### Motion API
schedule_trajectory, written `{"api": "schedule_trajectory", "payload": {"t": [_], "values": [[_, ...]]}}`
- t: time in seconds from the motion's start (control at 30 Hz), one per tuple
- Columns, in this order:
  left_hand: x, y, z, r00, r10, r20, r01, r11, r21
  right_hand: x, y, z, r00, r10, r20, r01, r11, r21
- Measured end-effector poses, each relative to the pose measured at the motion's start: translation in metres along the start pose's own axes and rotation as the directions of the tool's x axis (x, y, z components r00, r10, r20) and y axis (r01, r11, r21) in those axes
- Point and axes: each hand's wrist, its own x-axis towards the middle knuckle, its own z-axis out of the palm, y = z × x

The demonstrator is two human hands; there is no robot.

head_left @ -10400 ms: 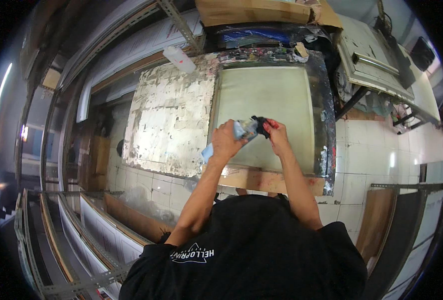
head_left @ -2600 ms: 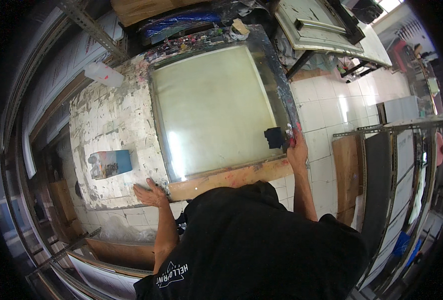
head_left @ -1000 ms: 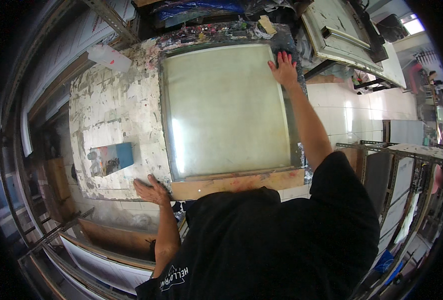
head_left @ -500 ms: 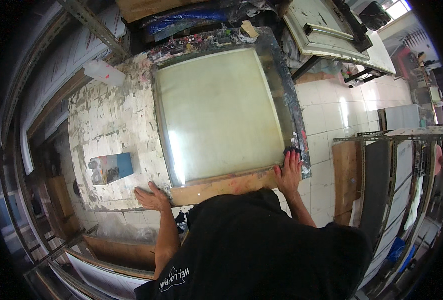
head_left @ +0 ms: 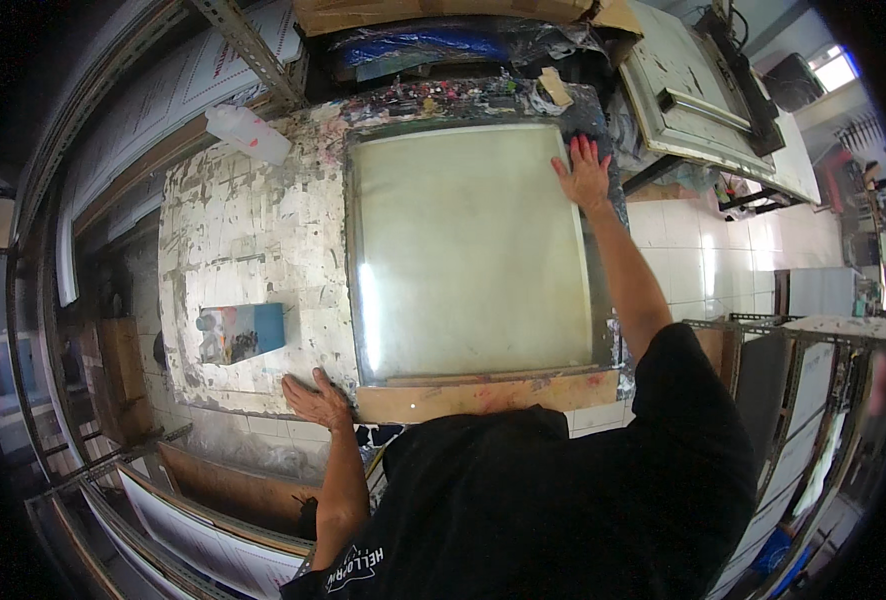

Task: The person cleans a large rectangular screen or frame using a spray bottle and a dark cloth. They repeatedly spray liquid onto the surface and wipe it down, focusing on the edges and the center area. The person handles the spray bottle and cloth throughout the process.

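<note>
A pale greenish glass-like panel (head_left: 468,250) is set into the paint-stained worktable (head_left: 253,215). My right hand (head_left: 584,178) lies at the panel's far right corner, arm outstretched. Its fingers are spread flat and red-stained at the tips, over the dark border; whether anything thin is under them I cannot tell. My left hand (head_left: 320,402) rests near the table's front edge, left of a wooden strip (head_left: 483,397), with fingers apart and nothing in it. Just beyond that hand, a blue and grey container (head_left: 243,333) lies on the table.
A white plastic bottle (head_left: 250,135) lies at the table's far left edge. Dried paint and a tan scrap (head_left: 555,88) cover the back edge. Metal shelving (head_left: 248,45) stands left, another bench (head_left: 708,110) far right, and a rack of boards (head_left: 798,420) nearer right.
My right hand has slid from the panel's near right corner to its far right corner, and the arm has straightened. My left hand stays by the front edge. The view has shifted.
</note>
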Motion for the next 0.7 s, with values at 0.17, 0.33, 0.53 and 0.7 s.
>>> {"api": "schedule_trajectory", "payload": {"t": [0.17,0.33,0.53,0.7], "values": [[0.000,0.006,-0.002,1.000,0.009,0.010,-0.009,1.000,-0.001,0.052,0.004,0.000,0.994,0.061,0.093,-0.063,0.998,0.016],[0.001,0.000,-0.001,1.000,0.011,0.008,-0.011,1.000,0.013,-0.035,-0.008,-0.006,0.999,-0.005,0.039,0.002,0.998,0.069],[-0.002,0.007,-0.005,1.000,-0.014,0.007,0.014,1.000,0.022,-0.143,-0.037,-0.031,1.000,0.019,-0.007,-0.018,0.990,0.143],[0.001,0.006,-0.002,1.000,0.004,-0.002,-0.004,1.000,0.004,-0.038,-0.021,-0.012,1.000,-0.014,0.000,0.014,0.998,0.065]]}}
